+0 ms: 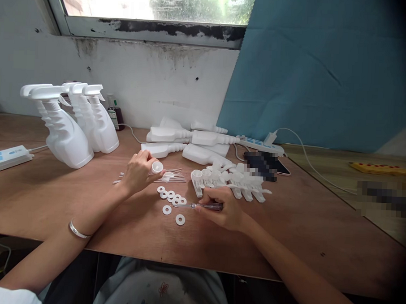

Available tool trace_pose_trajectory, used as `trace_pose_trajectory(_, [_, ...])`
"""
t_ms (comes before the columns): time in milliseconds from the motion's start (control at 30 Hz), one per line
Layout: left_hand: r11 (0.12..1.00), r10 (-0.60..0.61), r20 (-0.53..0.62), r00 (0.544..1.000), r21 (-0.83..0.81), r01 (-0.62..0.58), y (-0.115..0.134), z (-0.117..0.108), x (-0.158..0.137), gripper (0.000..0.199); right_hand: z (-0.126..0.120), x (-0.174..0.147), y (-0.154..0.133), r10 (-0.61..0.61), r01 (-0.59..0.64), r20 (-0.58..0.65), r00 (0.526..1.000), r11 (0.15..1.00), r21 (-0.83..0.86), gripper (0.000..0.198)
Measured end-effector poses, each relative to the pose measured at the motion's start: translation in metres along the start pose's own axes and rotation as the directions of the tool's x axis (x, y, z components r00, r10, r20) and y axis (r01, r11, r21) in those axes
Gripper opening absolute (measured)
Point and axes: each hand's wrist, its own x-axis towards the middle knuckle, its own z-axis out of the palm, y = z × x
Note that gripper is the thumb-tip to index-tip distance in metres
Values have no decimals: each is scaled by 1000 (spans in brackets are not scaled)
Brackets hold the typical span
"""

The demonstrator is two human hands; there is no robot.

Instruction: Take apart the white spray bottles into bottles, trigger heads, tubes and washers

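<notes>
Fingers of my left hand (138, 169) are closed around a small white plastic cap (157, 167), its round opening turned towards me. My right hand (224, 209) grips a screwdriver (212, 206) by its dark, see-through handle. The thin metal shaft points left, its tip at a cluster of white ring washers (170, 194). Two more washers lie apart, one washer (167, 209) left of the tip and another washer (180, 219) nearer the front. Behind my right hand sit several white spray trigger heads (218, 177). Thin white tubes (175, 178) lie beyond my left hand.
Assembled white spray bottles (70, 141) stand at the left. White bottles (203, 154) lie on their sides near the wall. Power strips (9, 158) with cables, a dark small bottle (117, 117) and phones (279, 164) are also on the wooden table (303, 237).
</notes>
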Motion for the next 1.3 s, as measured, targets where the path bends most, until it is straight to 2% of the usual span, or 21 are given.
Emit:
trace_pose_trajectory(167, [994, -94, 29, 995, 67, 92, -2, 1, 1, 49, -20, 5, -6, 156, -172, 214, 964, 983, 60, 28])
trace_pose_trajectory(333, [994, -107, 48, 993, 17, 106, -3, 1, 1, 42, -21, 7, -8, 218, -236, 296, 930, 971, 25, 26])
trace_pose_trajectory(433, [986, -130, 47, 990, -95, 134, 1, 1, 0, 37, -14, 7, -5, 192, -198, 260, 946, 980, -5, 23])
trace_pose_trajectory(567, [942, -187, 70, 980, -271, 199, 9, 5, 5, 36, -4, 4, -1, 67, -77, 222, 973, 996, 38, 26])
trace_pose_trajectory(667, [907, -204, 76, 976, -361, 218, 15, 6, 20, 37, 4, 0, 2, -23, 15, 102, 995, 996, 84, 24])
trace_pose_trajectory(767, [869, -177, 128, 976, -444, 216, 22, 9, 44, 42, 16, -5, 5, -105, 107, -32, 994, 992, 60, 23])
trace_pose_trajectory(867, [866, -220, 234, 947, -399, 300, 33, 22, 69, 48, 26, -9, 7, -159, 161, -62, 985, 987, 17, 24])
trace_pose_trajectory(1000, [882, -282, 316, 906, -287, 375, 49, 49, 93, 46, 31, -10, 7, -202, 202, -63, 977, 979, -4, 23])
trace_pose_trajectory(1133, [882, -301, 383, 873, -236, 408, 61, 69, 100, 50, 28, -10, 6, -219, 219, -72, 973, 976, -10, 23])
trace_pose_trajectory(1300, [883, -298, 443, 846, -209, 420, 71, 75, 97, 50, 28, -10, 7, -223, 224, -80, 971, 975, -7, 23])
